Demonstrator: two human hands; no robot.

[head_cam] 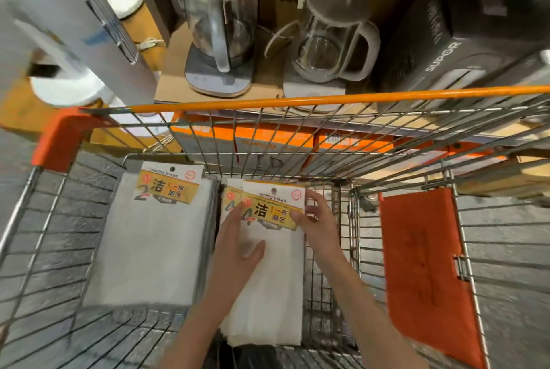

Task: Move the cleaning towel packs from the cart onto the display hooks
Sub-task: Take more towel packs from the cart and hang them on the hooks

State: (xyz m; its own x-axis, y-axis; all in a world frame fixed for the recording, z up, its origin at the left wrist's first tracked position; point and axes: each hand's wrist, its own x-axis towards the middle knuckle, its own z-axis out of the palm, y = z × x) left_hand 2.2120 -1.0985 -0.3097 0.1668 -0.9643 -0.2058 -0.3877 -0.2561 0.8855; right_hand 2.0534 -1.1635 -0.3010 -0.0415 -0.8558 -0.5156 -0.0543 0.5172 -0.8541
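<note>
Towel packs [269,252]: white folded cloths under yellow-and-white header cards, each card with a small punched hole at the top for hanging. All those visible lie inside the cart [300,99], a wire trolley with an orange handle bar and orange corner guard.

Count and position: one wide pack [151,237] lies flat on the left of the basket floor, untouched. Just beside it, toward the middle, sits a narrower stack; a second header card peeks out behind the top one, so at least two packs are there, and the exact number below cannot be told.

Left hand [238,245]: lies on the front of the narrow stack, thumb spread across the white cloth, fingers reaching under the left edge of the card.

Right hand [320,219]: pinches the right edge of the top header card, thumb on the face and fingers behind.

Display hooks: none in view, nor any hung pack. The shelf beyond the cart carries a glass kettle [218,23], a glass jug [330,38] and dark boxes [464,32].

Progress, as judged: a pack is only being picked up. Nothing shows as hung; lifting, carrying and hooking of every visible pack remain. An orange flap [422,267] hangs at the cart's right.
</note>
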